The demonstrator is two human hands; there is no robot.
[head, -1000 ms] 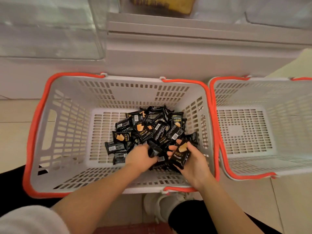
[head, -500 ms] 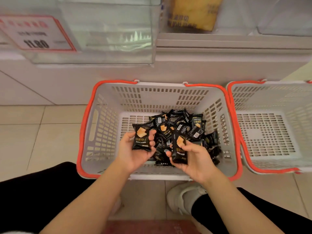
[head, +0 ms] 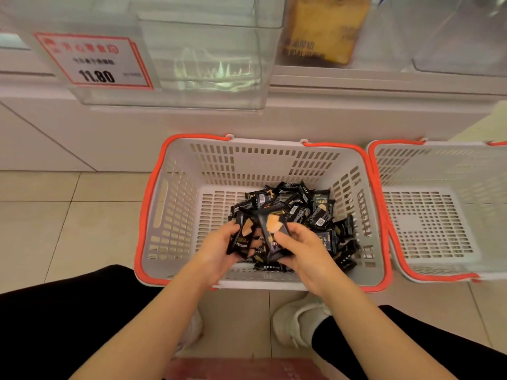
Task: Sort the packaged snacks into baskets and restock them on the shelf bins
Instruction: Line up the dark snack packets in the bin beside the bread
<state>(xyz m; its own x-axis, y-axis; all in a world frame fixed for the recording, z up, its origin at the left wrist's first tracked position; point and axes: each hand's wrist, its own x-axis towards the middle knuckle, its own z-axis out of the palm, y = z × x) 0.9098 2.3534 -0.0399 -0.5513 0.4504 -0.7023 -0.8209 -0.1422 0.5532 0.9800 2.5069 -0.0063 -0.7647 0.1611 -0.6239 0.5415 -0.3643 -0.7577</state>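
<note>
A white basket with an orange rim [head: 175, 204] stands on the floor and holds a pile of several black snack packets [head: 307, 209] in its right half. My left hand [head: 219, 248] grips a black packet with an orange picture [head: 241, 237] above the basket's near side. Close beside it, my right hand [head: 301, 250] holds another black packet [head: 273, 231], and the two packets touch. A clear shelf bin [head: 208, 64] hangs above the basket with nothing visible in it.
A second white basket with an orange rim [head: 428, 204] stands to the right with no packets in it. A price tag reading 11.80 [head: 96, 64] sits on the clear bin. A yellow package [head: 323, 28] lies on the shelf behind. My white shoe [head: 299, 322] is under the basket's near edge.
Both hands lifted packets out of the pile and brought them together. The view tilted up, showing the shelf bin and price tag.
</note>
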